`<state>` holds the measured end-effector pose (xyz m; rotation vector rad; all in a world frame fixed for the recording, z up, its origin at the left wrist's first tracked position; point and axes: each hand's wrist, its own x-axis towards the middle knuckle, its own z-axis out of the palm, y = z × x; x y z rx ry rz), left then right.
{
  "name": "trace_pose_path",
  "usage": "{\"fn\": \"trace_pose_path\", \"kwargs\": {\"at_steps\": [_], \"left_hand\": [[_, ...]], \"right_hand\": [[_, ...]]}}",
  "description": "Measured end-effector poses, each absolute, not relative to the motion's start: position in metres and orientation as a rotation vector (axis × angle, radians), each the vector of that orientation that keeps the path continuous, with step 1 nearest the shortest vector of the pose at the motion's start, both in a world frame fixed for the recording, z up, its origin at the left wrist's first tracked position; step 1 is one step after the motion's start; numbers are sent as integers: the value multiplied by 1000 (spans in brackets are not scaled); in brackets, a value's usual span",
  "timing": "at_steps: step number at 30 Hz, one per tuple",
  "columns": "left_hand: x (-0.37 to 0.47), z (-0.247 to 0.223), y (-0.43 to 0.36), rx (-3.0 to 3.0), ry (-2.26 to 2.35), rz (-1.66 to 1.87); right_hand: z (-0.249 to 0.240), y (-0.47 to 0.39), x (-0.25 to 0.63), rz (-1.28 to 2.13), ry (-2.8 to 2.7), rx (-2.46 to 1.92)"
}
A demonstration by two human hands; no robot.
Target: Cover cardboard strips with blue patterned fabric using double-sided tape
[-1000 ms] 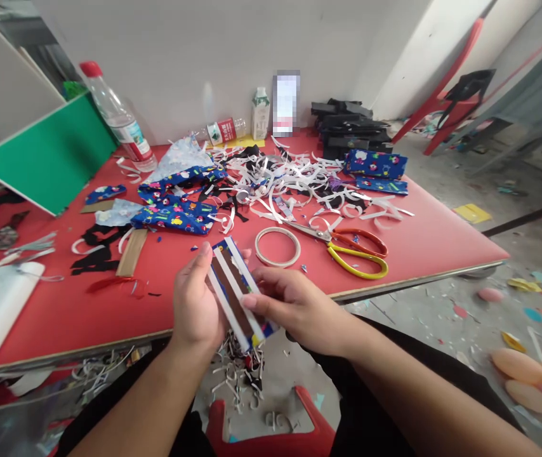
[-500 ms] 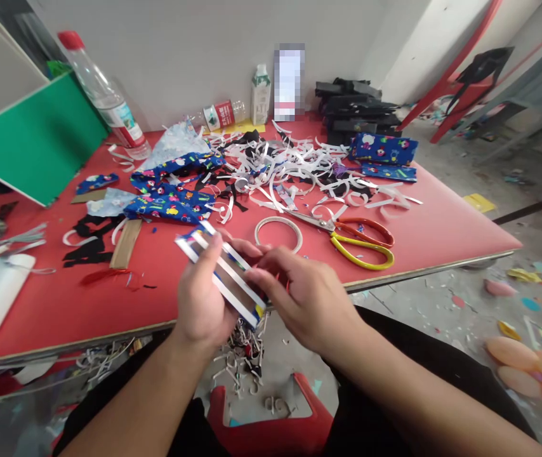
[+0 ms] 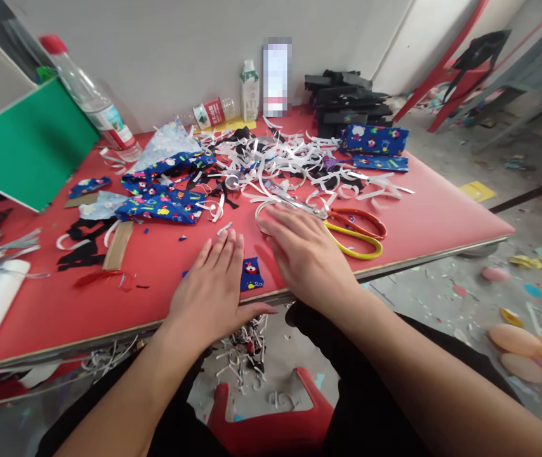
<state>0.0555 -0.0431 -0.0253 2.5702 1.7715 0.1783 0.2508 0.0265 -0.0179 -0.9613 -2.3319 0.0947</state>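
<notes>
My left hand (image 3: 211, 289) lies flat, fingers stretched out, on a small blue cartoon-print fabric piece (image 3: 252, 275) at the table's front edge. Most of the piece is hidden under the palm; its printed side faces up. My right hand (image 3: 306, 251) is palm down with fingers extended, over the near part of a roll of white tape (image 3: 260, 212). Whether those fingertips touch the roll, I cannot tell. Just right of that hand lies a pair of scissors (image 3: 354, 244) with one orange and one yellow handle, blades partly hidden behind the fingers.
White and black strip scraps (image 3: 294, 155) cover the red table's (image 3: 452, 209) middle. Crumpled blue printed cloth (image 3: 166, 203) lies left, folded blue pieces (image 3: 376, 141) right. Bottles (image 3: 113, 124), a phone (image 3: 277, 76) and a black stack (image 3: 347, 101) stand behind; a green board (image 3: 33, 146) leans left.
The fabric piece, held earlier in both hands with its white-taped side showing, now lies printed side up on the table under my left hand. My right hand has let go and moved toward the tape roll.
</notes>
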Motion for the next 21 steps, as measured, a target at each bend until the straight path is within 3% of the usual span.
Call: {"fn": "trace_pose_path", "kwargs": {"at_steps": [4, 11, 17, 21], "left_hand": [[50, -22, -41, 2525, 1710, 57], [49, -25, -52, 2509, 1865, 79], [46, -27, -66, 2483, 1945, 80], [43, -23, -62, 2483, 1925, -16]], "right_hand": [[-18, -3, 240, 315, -2545, -671], [-38, -24, 244, 176, -2793, -679], [-27, 3, 263, 433, -2698, -607], [-28, 6, 274, 372, -2688, -686]]}}
